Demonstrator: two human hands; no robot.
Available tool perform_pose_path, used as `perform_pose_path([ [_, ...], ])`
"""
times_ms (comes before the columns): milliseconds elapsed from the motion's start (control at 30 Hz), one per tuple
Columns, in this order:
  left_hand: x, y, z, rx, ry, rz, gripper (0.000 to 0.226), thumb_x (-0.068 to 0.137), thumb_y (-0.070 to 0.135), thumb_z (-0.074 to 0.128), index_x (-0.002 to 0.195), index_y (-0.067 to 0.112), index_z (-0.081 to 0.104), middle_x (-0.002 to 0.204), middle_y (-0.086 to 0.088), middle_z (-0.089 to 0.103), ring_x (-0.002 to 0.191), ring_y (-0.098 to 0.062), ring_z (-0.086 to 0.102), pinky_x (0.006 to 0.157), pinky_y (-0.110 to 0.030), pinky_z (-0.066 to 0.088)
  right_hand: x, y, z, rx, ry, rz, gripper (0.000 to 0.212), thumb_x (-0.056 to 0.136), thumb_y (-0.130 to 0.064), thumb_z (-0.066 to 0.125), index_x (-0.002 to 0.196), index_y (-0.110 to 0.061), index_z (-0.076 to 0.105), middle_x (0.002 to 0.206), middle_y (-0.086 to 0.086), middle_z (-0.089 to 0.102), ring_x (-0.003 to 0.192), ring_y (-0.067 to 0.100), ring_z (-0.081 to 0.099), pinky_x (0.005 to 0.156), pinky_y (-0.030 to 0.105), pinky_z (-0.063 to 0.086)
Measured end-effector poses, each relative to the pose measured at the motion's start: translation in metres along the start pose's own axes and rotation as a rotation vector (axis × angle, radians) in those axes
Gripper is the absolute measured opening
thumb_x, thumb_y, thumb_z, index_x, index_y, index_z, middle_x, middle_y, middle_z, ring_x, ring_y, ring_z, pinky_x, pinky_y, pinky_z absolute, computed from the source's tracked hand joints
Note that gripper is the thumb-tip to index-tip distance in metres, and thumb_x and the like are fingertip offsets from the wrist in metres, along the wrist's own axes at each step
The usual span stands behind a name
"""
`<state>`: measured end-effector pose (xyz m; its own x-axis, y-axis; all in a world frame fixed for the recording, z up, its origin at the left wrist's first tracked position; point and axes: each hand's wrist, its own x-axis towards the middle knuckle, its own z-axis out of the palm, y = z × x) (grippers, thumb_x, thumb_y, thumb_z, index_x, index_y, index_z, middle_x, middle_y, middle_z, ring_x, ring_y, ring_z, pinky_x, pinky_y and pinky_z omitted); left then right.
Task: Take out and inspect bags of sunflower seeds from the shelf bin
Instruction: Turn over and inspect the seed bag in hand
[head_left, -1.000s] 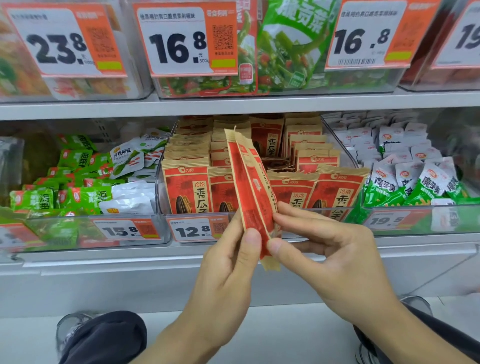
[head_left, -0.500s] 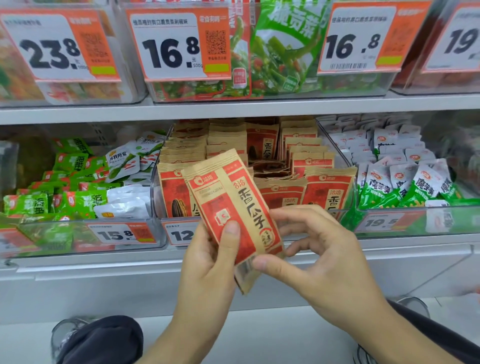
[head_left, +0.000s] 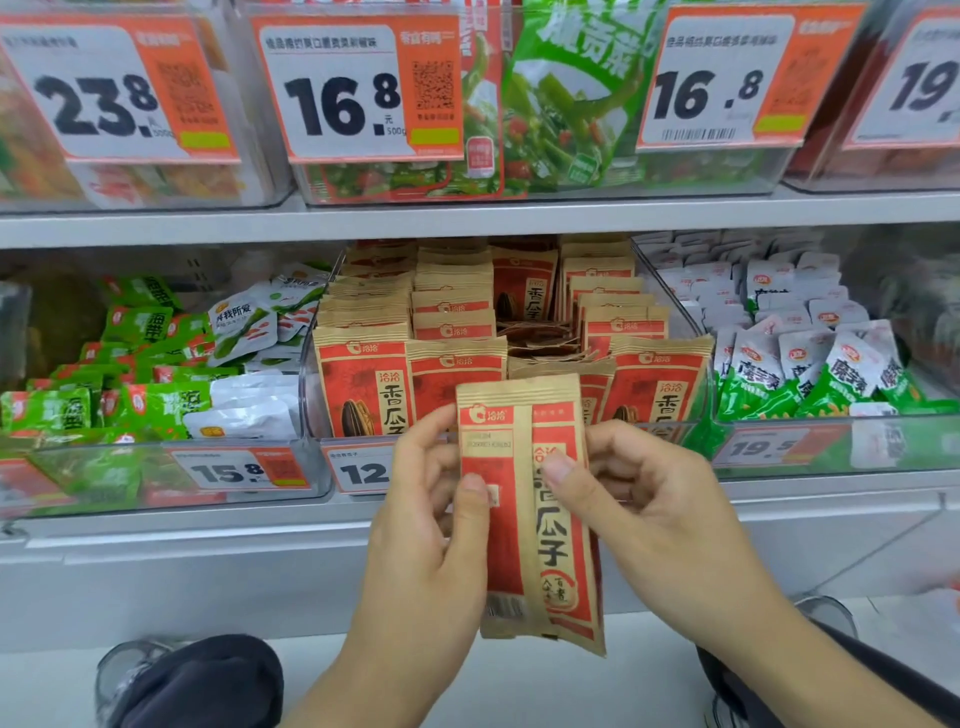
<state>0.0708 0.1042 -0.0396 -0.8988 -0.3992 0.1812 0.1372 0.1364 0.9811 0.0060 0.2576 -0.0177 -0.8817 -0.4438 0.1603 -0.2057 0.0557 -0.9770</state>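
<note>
Head view: both hands hold red-and-tan paper sunflower seed bags (head_left: 535, 509) upright, in front of the shelf edge and below the clear plastic shelf bin (head_left: 311, 395). At least two bags overlap, front one lower right. Left hand (head_left: 431, 525) grips the left edge, thumb pressed on the front, fingers curled behind. Right hand (head_left: 654, 509) pinches the right side, thumb on the printed face. The bin holds rows of matching bags standing upright. Green snack packets (head_left: 78, 410) fill the neighbouring bin to the left.
</note>
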Motion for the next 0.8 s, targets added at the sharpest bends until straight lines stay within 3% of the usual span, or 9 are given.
perform_pose_path([
  [100, -0.003, -0.002, -0.001, 0.067, -0.027, -0.013, 0.045, 0.093, 0.050, 0.057, 0.136, 0.041, 0.048, 0.120, 0.017, 0.070, 0.114, -0.007, 0.066, 0.095, -0.034, 0.052, -0.003, 0.000, 0.002, -0.078, -0.069, -0.008, 0.025, 0.086, -0.047, 0.063, 0.080, -0.025, 0.073, 0.081, -0.001, 0.075, 0.079, 0.016, 0.071, 0.068, 0.031, 0.059],
  [233, -0.004, -0.002, -0.001, 0.207, -0.047, -0.054, 0.071, 0.078, 0.077, 0.050, 0.141, 0.043, 0.044, 0.120, 0.019, 0.068, 0.114, -0.003, 0.064, 0.097, -0.039, 0.053, -0.006, 0.004, 0.006, -0.102, -0.122, -0.006, 0.029, 0.098, -0.046, 0.058, 0.088, -0.025, 0.075, 0.084, -0.001, 0.075, 0.080, 0.023, 0.070, 0.070, 0.051, 0.058],
  [333, 0.000, 0.001, -0.001, 0.356, -0.015, -0.025, 0.075, 0.084, 0.077, 0.040, 0.148, 0.038, 0.041, 0.124, 0.022, 0.060, 0.117, 0.002, 0.057, 0.100, -0.032, 0.050, -0.007, 0.003, 0.010, -0.087, -0.114, -0.034, 0.026, 0.097, -0.044, 0.056, 0.103, -0.030, 0.077, 0.096, -0.001, 0.076, 0.087, 0.021, 0.071, 0.072, 0.052, 0.058],
  [433, -0.001, 0.006, 0.000, 0.438, -0.032, -0.038, 0.097, 0.078, 0.075, 0.030, 0.162, 0.030, 0.012, 0.148, 0.021, 0.043, 0.138, 0.003, 0.039, 0.114, -0.028, 0.037, -0.007, 0.002, 0.011, -0.113, -0.100, -0.066, 0.023, 0.096, -0.043, 0.057, 0.105, -0.036, 0.078, 0.095, 0.000, 0.074, 0.086, 0.020, 0.070, 0.069, 0.053, 0.057],
  [500, -0.003, 0.007, 0.002, 0.461, -0.042, -0.044, 0.094, 0.080, 0.072, 0.023, 0.161, 0.030, 0.002, 0.143, 0.036, 0.035, 0.131, 0.023, 0.027, 0.109, -0.006, 0.027, -0.007, 0.003, 0.012, -0.121, -0.094, -0.071, 0.023, 0.096, -0.045, 0.059, 0.104, -0.035, 0.078, 0.094, 0.002, 0.073, 0.084, 0.021, 0.070, 0.067, 0.054, 0.056],
  [533, -0.003, 0.007, 0.003, 0.453, -0.044, -0.038, 0.090, 0.082, 0.068, 0.021, 0.161, 0.028, 0.005, 0.130, 0.044, 0.033, 0.117, 0.037, 0.024, 0.098, 0.005, 0.023, -0.008, 0.003, 0.012, -0.132, -0.087, -0.074, 0.025, 0.095, -0.047, 0.059, 0.103, -0.034, 0.079, 0.092, 0.002, 0.072, 0.083, 0.023, 0.070, 0.066, 0.053, 0.056],
  [600, -0.003, 0.005, 0.004, 0.423, -0.034, -0.027, 0.078, 0.088, 0.058, 0.023, 0.159, 0.025, 0.016, 0.111, 0.047, 0.030, 0.101, 0.045, 0.023, 0.084, 0.011, 0.020, -0.009, 0.002, 0.012, -0.141, -0.074, -0.074, 0.026, 0.093, -0.047, 0.061, 0.100, -0.032, 0.079, 0.087, 0.003, 0.071, 0.079, 0.025, 0.069, 0.064, 0.051, 0.057],
  [800, -0.002, 0.001, 0.004, 0.384, -0.041, -0.025, 0.073, 0.092, 0.055, 0.028, 0.157, 0.023, 0.023, 0.111, 0.045, 0.037, 0.105, 0.044, 0.028, 0.086, 0.010, 0.022, -0.009, 0.001, 0.011, -0.119, -0.063, -0.049, 0.026, 0.097, -0.041, 0.062, 0.095, -0.023, 0.080, 0.083, 0.005, 0.072, 0.073, 0.027, 0.067, 0.057, 0.050, 0.057],
])
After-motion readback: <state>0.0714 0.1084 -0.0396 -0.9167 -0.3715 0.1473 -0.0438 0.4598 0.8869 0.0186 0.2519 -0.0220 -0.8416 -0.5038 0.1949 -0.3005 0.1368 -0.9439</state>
